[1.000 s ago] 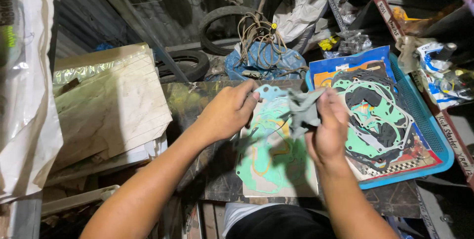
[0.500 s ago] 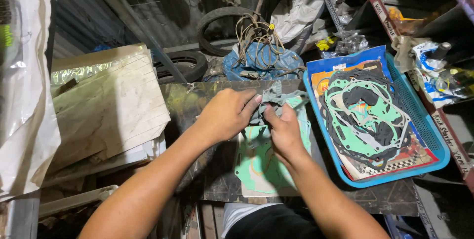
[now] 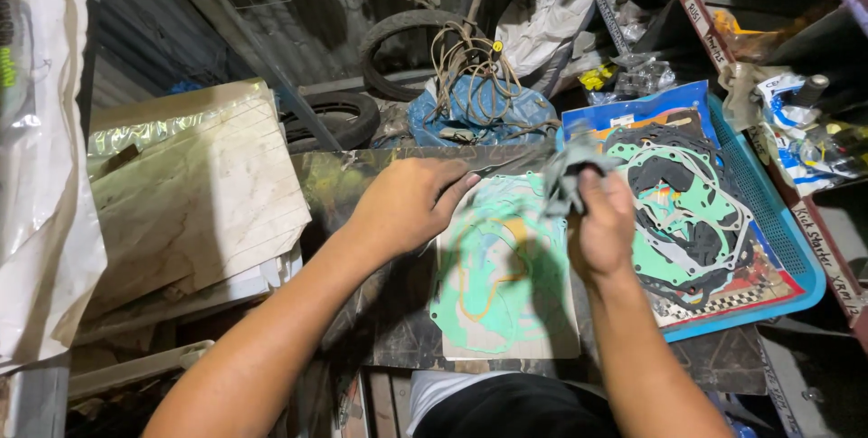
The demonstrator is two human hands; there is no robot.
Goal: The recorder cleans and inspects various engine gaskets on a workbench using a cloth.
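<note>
Two hands over bench middle: left hand (image 3: 411, 203) lies flat, pinning the gasket sheet (image 3: 506, 275); right hand (image 3: 601, 226) pinches a grey gasket (image 3: 565, 176) (blurred) beside the blue tray (image 3: 778, 221). Best lift slowly, sheet held firm, to avoid tearing.

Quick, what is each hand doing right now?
Left hand: open, lying flat on the green gasket sheet.
Right hand: closed, pinching a grey gasket above the sheet.
</note>
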